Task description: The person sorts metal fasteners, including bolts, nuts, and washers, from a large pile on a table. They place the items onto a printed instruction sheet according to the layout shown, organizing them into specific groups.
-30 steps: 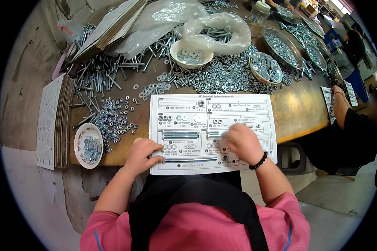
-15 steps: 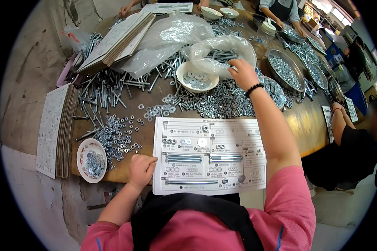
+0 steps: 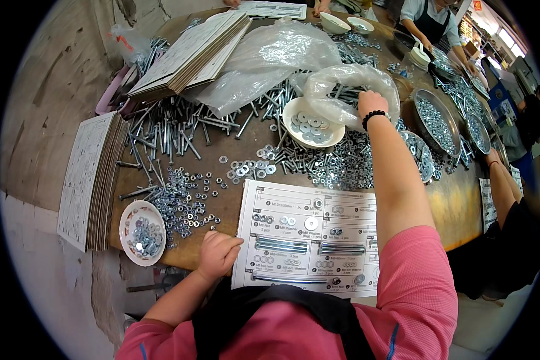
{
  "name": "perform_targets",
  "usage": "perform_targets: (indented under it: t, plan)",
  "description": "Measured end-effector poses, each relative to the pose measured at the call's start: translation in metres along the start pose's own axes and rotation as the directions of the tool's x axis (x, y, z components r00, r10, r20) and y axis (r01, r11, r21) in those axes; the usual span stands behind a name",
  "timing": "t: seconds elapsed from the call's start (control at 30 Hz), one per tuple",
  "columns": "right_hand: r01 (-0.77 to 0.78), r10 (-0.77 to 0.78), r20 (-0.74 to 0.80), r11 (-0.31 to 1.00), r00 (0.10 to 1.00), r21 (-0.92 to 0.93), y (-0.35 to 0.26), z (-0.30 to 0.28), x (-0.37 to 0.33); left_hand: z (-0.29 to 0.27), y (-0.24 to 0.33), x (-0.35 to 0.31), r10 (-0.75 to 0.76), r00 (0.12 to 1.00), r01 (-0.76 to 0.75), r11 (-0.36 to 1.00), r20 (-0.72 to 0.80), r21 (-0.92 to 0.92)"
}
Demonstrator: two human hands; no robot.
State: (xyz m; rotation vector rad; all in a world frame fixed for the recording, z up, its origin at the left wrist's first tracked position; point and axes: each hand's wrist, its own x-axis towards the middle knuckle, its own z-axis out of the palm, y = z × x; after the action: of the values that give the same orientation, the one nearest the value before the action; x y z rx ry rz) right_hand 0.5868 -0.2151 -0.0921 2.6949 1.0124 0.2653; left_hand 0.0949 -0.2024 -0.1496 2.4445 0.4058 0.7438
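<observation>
1. Reaching to 1 o'clock, the right hand (image 3: 371,102) sits at the clear plastic bag (image 3: 348,81) of bolts; its fingers are hidden (grip cannot be told).
2. Left hand (image 3: 217,253), fingers curled and empty, presses the printed parts sheet (image 3: 309,240) at the desk (image 3: 462,210) edge.
3. White bowl of washers (image 3: 309,123) lies at 9 o'clock of the right hand.

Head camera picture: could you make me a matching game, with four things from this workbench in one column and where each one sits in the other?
Things
1. left hand
2. right hand
3. white bowl of washers
4. small patterned bowl of nuts

Places
A. at the near left edge of the table, beside a stack of cards
B. on the near left corner of the printed sheet
C. far across the table, at the mouth of a clear plastic bag
D. mid-table, just left of the bag, among loose bolts

Pairs: 1-B, 2-C, 3-D, 4-A
</observation>
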Motion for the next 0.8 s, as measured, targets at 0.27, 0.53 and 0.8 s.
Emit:
perform_targets:
  t: [0.27,0.53,0.8]
  plan:
    - [0.123,-0.066,-0.265,0.971,0.962,0.205,0.021,-0.053,-0.039,0.0,-0.001,-0.001,-0.017,1.0,0.017,1.0,0.021,-0.003]
    - [0.347,-0.119,-0.373,-0.194,0.92,0.918,0.003,-0.091,-0.115,0.002,-0.001,0.0,0.001,1.0,-0.001,1.0,-0.013,-0.013]
    - [0.635,-0.658,-0.282,0.387,0.698,0.669,-0.114,-0.052,-0.199,-0.001,0.005,0.0,-0.027,0.999,0.027,0.999,-0.032,-0.024]
